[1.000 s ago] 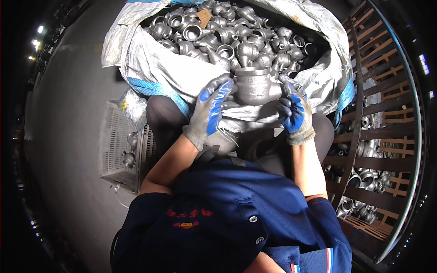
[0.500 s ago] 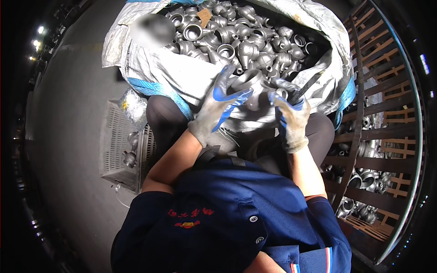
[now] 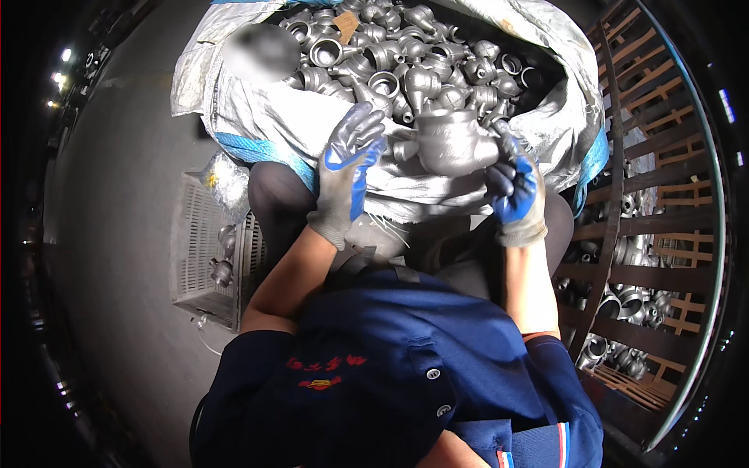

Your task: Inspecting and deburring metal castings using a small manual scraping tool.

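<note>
A grey cast-metal valve body (image 3: 451,144) is up in front of me, over the near edge of the sack. It has a wide round body and a short stub on its left side. My right hand (image 3: 516,175), in a grey glove with a blue and dark coating, closes on the part's right end. Apart from the part, to its left, my left hand (image 3: 351,156) is open, gloved the same way, fingers stretched upward. Behind both hands, many similar metal castings (image 3: 421,84) fill a large white woven sack (image 3: 273,113).
Blue straps (image 3: 265,152) run along the sack's sides. On the floor at left stands a grey slotted plastic crate (image 3: 204,273) with a few castings and a silvery plastic bag (image 3: 226,187). A slatted metal cage (image 3: 655,277) holding more castings is at right. A brown cardboard scrap (image 3: 346,26) lies among the castings.
The valve body has turned and moved slightly right and up. My left hand has drawn away from it leftward. A dark stick-like thing near my right hand no longer shows clearly.
</note>
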The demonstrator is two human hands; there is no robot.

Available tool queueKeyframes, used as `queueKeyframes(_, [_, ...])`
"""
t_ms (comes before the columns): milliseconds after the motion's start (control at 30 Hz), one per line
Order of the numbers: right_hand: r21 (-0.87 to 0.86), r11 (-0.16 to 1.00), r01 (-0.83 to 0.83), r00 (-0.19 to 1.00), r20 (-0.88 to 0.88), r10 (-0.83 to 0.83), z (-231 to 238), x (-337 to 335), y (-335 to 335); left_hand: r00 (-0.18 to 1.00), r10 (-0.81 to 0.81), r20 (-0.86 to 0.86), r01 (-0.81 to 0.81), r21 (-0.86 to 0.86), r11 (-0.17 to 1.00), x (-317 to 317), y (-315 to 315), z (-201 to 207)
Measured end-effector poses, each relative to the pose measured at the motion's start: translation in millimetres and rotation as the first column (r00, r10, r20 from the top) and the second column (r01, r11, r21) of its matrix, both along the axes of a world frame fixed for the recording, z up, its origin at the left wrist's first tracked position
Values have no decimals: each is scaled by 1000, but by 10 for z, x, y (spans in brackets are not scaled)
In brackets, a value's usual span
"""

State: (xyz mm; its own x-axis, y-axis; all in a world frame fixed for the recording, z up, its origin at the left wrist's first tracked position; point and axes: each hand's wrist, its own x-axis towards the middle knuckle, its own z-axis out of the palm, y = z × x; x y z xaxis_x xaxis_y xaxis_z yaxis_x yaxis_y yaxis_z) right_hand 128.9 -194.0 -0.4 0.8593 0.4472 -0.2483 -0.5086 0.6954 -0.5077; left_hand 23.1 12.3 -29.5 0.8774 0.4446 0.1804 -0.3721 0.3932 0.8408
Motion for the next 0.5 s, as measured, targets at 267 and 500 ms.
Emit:
queueKeyframes(267, [-86,994,-69,996,54,74,-198,8,63,967,-184,-176,156,-159,975,-15,-45,125])
queueKeyframes(500, [-478,879,7,983,165,82,-143,-94,165,963,-40,-268,23,-66,998,-33,-13,153])
